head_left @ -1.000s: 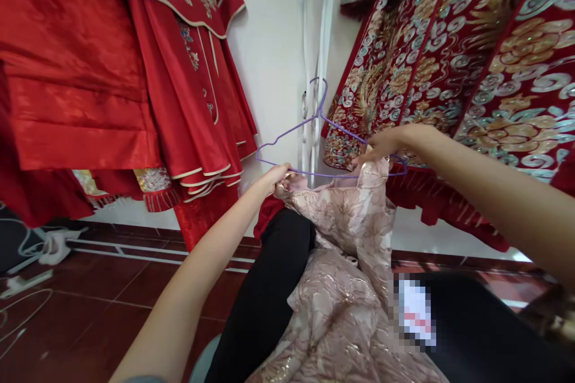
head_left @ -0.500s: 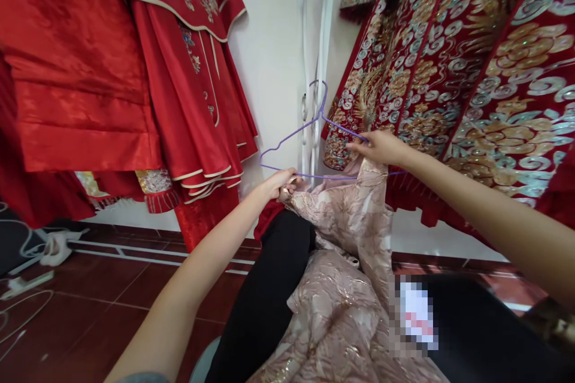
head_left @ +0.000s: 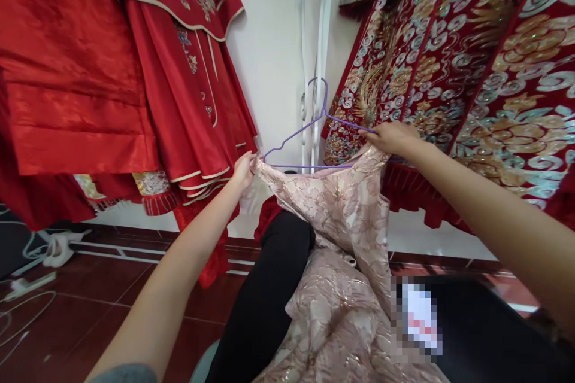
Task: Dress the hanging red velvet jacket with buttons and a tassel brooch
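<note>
The pink-gold dress [head_left: 345, 203] stretches from the centre of the view down to 6 o'clock, its neckline drawn wide and its skirt heaped in folds over the person's lap. The purple hanger [head_left: 324, 109] sits at the neckline, hook toward 12 o'clock, its lower bar running along the top edge of the cloth. At 9 o'clock of the neckline, the left hand [head_left: 243, 169] has its grip pinching one shoulder of the dress, right by the hanger's end. At 2 o'clock, the right hand [head_left: 395, 136] has its grip closed over the hanger's other arm, against the opposite shoulder; how much cloth it pinches, I cannot tell. A black-clad leg [head_left: 265, 287] shows toward 7 o'clock, beside the dress. Beyond the hanger, at 12 o'clock, white poles [head_left: 321, 24] stand before a pale wall [head_left: 265, 42]. Plain red garments [head_left: 76, 72] hang at 10 o'clock, and a richly embroidered red garment [head_left: 494, 72] at 2 o'clock. Far off at 8 o'clock, white shoes [head_left: 58, 251] rest near cables [head_left: 45, 305] on the dark red tiled floor [head_left: 90, 329].
</note>
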`<action>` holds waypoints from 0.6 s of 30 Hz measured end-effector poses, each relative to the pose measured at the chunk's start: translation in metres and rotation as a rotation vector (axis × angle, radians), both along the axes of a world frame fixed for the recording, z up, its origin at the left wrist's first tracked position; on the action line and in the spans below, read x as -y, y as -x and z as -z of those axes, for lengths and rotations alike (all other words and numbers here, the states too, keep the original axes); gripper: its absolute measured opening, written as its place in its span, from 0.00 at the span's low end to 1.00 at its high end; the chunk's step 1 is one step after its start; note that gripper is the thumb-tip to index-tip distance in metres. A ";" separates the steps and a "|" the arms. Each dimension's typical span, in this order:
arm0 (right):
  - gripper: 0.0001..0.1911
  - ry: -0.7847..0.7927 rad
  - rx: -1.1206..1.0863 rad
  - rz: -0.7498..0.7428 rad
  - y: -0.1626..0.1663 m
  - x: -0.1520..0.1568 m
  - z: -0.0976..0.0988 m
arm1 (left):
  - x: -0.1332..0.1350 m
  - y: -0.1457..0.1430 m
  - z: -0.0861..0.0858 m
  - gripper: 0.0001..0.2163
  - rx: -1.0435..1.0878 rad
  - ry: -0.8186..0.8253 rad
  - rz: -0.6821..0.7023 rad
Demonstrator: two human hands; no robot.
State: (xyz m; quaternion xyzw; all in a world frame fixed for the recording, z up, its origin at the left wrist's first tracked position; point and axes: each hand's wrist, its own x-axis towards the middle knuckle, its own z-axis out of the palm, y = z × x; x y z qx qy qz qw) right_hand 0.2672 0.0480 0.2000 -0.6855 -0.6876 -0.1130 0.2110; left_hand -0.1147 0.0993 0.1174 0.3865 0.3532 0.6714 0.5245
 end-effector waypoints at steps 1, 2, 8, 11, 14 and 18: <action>0.35 0.031 0.034 0.059 0.001 0.001 -0.002 | -0.004 -0.006 -0.003 0.15 -0.014 -0.030 -0.020; 0.35 0.058 0.065 0.102 0.002 0.003 -0.003 | -0.007 -0.013 -0.007 0.20 -0.031 -0.055 -0.032; 0.36 -0.018 0.043 -0.003 -0.002 0.015 -0.007 | -0.011 -0.051 -0.031 0.21 -0.389 -0.163 0.142; 0.30 -0.069 -0.034 -0.134 -0.009 0.021 -0.004 | -0.013 -0.052 -0.049 0.07 -0.760 -0.143 0.185; 0.23 -0.088 -0.148 -0.276 -0.015 0.028 0.000 | -0.019 -0.040 -0.066 0.10 -0.986 -0.056 0.063; 0.25 0.082 -0.261 -0.389 -0.016 0.034 0.006 | -0.020 -0.022 -0.072 0.10 -0.990 -0.158 0.046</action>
